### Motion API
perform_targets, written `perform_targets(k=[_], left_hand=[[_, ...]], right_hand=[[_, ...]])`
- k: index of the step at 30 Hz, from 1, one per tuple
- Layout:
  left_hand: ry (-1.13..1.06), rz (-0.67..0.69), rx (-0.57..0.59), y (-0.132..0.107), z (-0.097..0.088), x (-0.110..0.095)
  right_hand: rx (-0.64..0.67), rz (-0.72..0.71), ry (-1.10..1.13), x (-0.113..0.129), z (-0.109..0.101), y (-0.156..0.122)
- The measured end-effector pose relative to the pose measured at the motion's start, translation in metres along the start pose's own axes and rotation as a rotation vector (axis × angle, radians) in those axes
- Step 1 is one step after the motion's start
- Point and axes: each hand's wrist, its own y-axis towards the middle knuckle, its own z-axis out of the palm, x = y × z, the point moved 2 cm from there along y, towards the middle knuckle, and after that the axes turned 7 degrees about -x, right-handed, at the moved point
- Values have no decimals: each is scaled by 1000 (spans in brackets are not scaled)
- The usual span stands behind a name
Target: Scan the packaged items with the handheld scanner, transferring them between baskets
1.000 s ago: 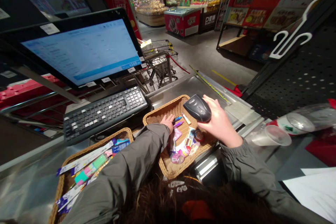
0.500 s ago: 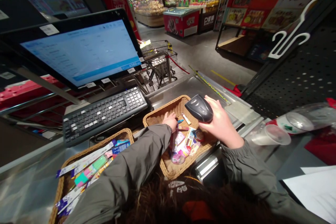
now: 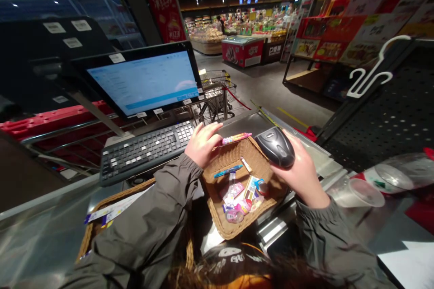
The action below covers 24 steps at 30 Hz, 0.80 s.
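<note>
My left hand (image 3: pixel 202 143) is raised above the far rim of a wicker basket (image 3: pixel 233 230) and pinches a pink pen (image 3: pixel 236 138) that sticks out to the right. My right hand (image 3: pixel 298 169) grips a black barcode scanner (image 3: pixel 275 146) just right of the pen, over the basket's right edge. Inside the basket lie a blue pen (image 3: pixel 228 171) and several small colourful packets (image 3: pixel 241 194).
A black keyboard (image 3: pixel 145 149) and a lit monitor (image 3: pixel 145 81) stand at the left. A second wicker basket (image 3: pixel 91 230) with packets sits lower left. A clear plastic cup (image 3: pixel 356 189) lies at the right by a black perforated panel (image 3: pixel 389 113). Shopping carts (image 3: pixel 217 92) wait beyond.
My left hand has come up out of the basket with the pink pen and holds it beside the scanner. The view has tilted up and shifted.
</note>
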Motion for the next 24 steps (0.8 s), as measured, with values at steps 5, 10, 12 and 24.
perform_targets(k=[5, 10, 12, 24], left_hand=[[0, -43, -111, -23, -42, 1], [-37, -83, -199, -50, -60, 5], [22, -68, -243, -61, -69, 7], [338, 104, -500, -115, -155, 30]], right_hand=[[-4, -89, 26, 34, -2, 4], [32, -171, 29, 64, 2, 3], [63, -192, 28, 76, 4, 2], [250, -373, 130, 182, 22, 1]])
